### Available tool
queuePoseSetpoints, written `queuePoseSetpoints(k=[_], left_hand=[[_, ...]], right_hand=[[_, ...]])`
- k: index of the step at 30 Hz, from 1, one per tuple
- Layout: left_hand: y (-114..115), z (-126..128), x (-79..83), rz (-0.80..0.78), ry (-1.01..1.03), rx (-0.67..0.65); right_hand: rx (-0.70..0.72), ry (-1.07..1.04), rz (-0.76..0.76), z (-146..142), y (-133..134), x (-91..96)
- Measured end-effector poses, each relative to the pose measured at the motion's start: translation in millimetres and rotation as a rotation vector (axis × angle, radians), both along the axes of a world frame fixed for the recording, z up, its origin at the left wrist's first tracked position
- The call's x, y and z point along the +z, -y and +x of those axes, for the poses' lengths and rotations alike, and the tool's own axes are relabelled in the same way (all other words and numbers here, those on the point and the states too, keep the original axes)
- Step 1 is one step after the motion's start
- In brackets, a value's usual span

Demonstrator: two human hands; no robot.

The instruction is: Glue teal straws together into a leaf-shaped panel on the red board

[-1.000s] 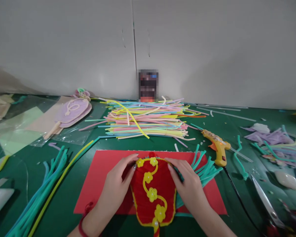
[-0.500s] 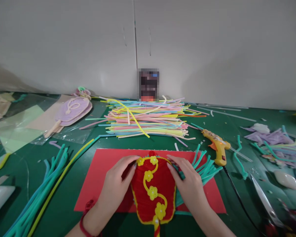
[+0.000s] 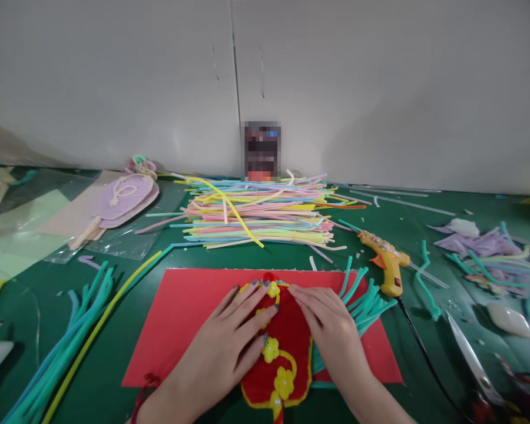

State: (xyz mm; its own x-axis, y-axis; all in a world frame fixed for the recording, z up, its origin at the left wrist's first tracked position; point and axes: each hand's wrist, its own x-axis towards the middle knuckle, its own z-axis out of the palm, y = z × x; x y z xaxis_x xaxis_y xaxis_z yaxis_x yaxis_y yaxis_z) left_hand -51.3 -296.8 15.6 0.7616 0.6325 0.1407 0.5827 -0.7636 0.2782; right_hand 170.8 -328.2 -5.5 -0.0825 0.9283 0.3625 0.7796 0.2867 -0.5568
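A red fan-shaped craft piece (image 3: 287,347) with yellow trim and yellow flowers lies on a red paper sheet (image 3: 181,318). My left hand (image 3: 232,341) lies flat on its upper left part, fingers stretched out and spread. My right hand (image 3: 329,330) rests on its right edge, fingers extended and pressed down on the rim. Beside the right hand lies a bunch of teal pipe cleaners (image 3: 366,300), partly under the piece.
A heap of pastel pipe cleaners (image 3: 256,215) lies behind the sheet. A yellow glue gun (image 3: 386,259) and its black cord sit to the right, scissors (image 3: 472,353) further right. Teal and yellow stems (image 3: 79,330) lie left, a purple fan (image 3: 123,197) at back left.
My left hand has moved from the piece's left edge onto its top and flattened out. My right hand has shifted slightly inward along the right edge.
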Motion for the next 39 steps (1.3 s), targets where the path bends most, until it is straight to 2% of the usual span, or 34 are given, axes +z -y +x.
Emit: queuePoseSetpoints(k=[5, 8, 10, 14, 16, 25, 34, 39], left_hand=[[1, -1, -2.3, -0.072, 0.001, -0.006], [3, 0, -3.6, -0.172, 0.075, 0.073], [3, 0, -4.5, -0.254, 0.193, 0.234], [-2, -3, -5.8, -0.335, 0.503, 0.684], [-4, -4, -5.8, -0.353, 0.556, 0.78], [1, 0, -8.1, -0.292, 0.431, 0.593], [-14, -2, 0.3, -0.38, 0.458, 0.543], [-18, -2, -2.5, -0.415, 0.499, 0.519]], right_hand=[[0.007, -0.011, -0.017, 1, -1, -1.5], [0.007, -0.028, -0.017, 0, -2, -1.0], [0.003, -0.042, -0.032, 0, -2, -0.5], [0.0, -0.071, -0.071, 1, -2, -0.4], [-0.009, -0.079, -0.066, 1, -2, -0.7], [-0.046, -0.056, -0.067, 3, -1, -2.9], [-0.036, -0.034, -0.012, 5, -5, -4.6], [-0.035, -0.005, 0.014, 8, -8, -3.0]])
